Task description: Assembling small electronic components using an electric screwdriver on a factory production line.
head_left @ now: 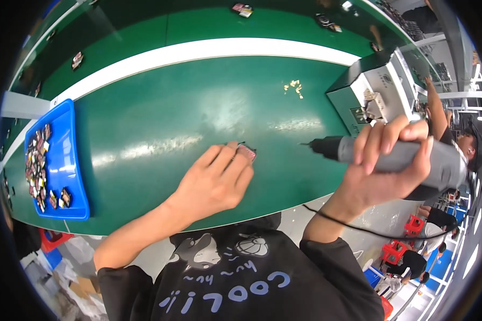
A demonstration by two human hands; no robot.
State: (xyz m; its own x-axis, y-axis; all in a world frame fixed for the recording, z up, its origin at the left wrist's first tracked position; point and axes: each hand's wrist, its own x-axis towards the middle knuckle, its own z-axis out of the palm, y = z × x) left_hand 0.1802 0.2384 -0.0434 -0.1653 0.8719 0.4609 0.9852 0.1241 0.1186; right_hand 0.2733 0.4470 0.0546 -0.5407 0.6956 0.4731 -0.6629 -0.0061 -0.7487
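1. Tray (66, 160), blue, sits well left of the left hand (215, 179); small pieces (36, 166) crowd its left side, two rest near its lower end, and its right side shows bare blue.
2. Box (380, 80), dark-topped with a white side, stands just beyond the right hand (370, 182); its inside is hidden.
3. Part (246, 152) lies at the left hand's fingertips, showing past their right side; that grip is narrow, fingers curled onto it.
4. Right hand wraps closed around a grey driver (396, 159), its bit pointing left, apart from the part; a black cord (369, 232) loops nearside.
5. Green table (160, 107) runs open from left hand to tray, and ahead to a white strip (209, 49); yellow bits (293, 87) lie ahead and right. Near edge passes under the left forearm.
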